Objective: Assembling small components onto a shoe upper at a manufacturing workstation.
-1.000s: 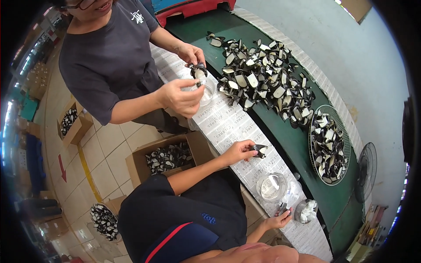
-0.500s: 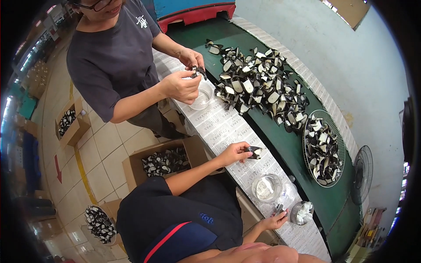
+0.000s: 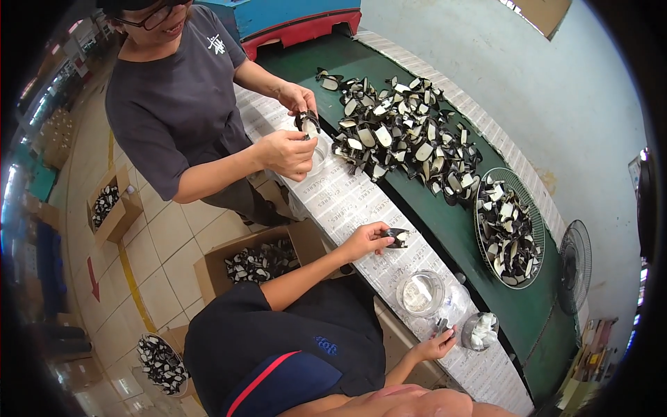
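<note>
My left hand pinches a small black curved piece with a cream inner face, held over the paper-covered ledge. Nearer to me, my right hand is closed on a small grey object, too small to name. Between the two hands stands a round clear container with some whitish stuff at its bottom. Just right of my right hand is a bowl heaped with white wads. A co-worker's hands hold a similar black piece above another clear container.
A large pile of black-and-cream pieces lies on the green belt. More fill an oval wire basket, beside a fan. Cardboard boxes and a tub of pieces stand on the floor at left.
The view has shifted slightly. The co-worker's piece is turned, showing more of its cream face. My left hand's piece is angled a little differently; my right hand still grips the grey object.
</note>
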Available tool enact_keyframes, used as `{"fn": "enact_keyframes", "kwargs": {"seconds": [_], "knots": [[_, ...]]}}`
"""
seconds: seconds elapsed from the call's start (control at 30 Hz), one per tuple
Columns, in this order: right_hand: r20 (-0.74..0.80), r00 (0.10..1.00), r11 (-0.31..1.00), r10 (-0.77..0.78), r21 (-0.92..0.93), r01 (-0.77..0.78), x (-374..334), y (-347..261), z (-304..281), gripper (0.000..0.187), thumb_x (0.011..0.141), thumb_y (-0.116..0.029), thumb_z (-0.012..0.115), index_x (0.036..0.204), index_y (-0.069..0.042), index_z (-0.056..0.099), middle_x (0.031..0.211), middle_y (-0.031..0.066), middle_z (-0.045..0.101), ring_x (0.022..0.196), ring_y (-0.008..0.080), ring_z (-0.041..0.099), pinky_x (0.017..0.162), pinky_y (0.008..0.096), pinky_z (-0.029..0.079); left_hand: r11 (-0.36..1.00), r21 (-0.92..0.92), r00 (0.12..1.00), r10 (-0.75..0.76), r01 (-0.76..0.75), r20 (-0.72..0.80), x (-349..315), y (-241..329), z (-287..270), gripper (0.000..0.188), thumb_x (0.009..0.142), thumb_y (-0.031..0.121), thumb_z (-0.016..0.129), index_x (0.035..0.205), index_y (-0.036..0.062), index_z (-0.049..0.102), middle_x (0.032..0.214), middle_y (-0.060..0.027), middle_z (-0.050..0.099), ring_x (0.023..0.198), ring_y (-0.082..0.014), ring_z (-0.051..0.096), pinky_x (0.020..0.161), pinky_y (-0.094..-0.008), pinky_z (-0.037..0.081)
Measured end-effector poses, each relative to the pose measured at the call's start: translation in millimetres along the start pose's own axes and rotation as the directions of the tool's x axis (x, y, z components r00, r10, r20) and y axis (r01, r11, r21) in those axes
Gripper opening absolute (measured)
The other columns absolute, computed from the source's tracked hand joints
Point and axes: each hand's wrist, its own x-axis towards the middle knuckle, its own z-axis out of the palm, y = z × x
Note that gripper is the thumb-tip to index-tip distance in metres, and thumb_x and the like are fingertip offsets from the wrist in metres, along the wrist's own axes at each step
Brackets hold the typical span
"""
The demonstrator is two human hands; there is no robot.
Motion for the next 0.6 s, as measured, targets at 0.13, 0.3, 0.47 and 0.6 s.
{"fn": "enact_keyframes", "kwargs": {"seconds": [0.13,0.3,0.47,0.6], "knots": [[0.000,1.000,1.000,-0.031,-0.002,0.031,1.7,8.2,-2.3,0.026,0.101,-0.022,0.055,0.114,-0.003,0.066,0.094,-0.0019,0.066,0.062,0.0027,0.044,0.050,0.0193,0.029,1.000,0.002,1.000,-0.008,0.008,0.002,0.4,-0.3,0.5,0.021,0.094,0.015,0.065,0.109,0.0014,0.059,0.088,-0.0004,0.063,0.067,-0.0053,0.057,0.060,-0.0216,0.048],[0.005,1.000,1.000,-0.015,-0.026,0.015,0.0,-2.3,-0.1,0.029,0.101,-0.021,0.055,0.115,0.001,0.065,0.101,0.0031,0.067,0.076,0.0076,0.055,0.056,0.0207,0.040,1.000,0.000,1.000,0.005,-0.005,-0.008,0.6,-1.4,0.3,0.018,0.094,0.014,0.066,0.106,0.0016,0.059,0.086,-0.0008,0.063,0.066,-0.0054,0.057,0.058,-0.0212,0.047],[0.036,0.997,0.997,-0.066,-0.029,0.067,-0.7,-6.9,-0.7,0.030,0.101,-0.017,0.053,0.115,0.007,0.062,0.109,0.0134,0.066,0.092,0.0179,0.061,0.080,0.0292,0.049,1.000,0.016,1.000,-0.001,0.001,0.005,0.6,-1.5,-0.9,0.022,0.094,0.015,0.065,0.110,0.0016,0.059,0.089,-0.0002,0.063,0.068,-0.0052,0.057,0.061,-0.0211,0.047],[0.054,0.998,0.999,-0.020,-0.049,0.022,-2.6,-14.8,0.6,0.029,0.102,-0.014,0.051,0.115,0.010,0.061,0.111,0.0181,0.064,0.097,0.0223,0.062,0.088,0.0334,0.050,1.000,0.021,1.000,0.003,-0.003,0.005,0.1,-1.1,-1.7,0.022,0.094,0.015,0.066,0.110,0.0018,0.059,0.088,-0.0002,0.063,0.068,-0.0053,0.057,0.062,-0.0211,0.047]]}}
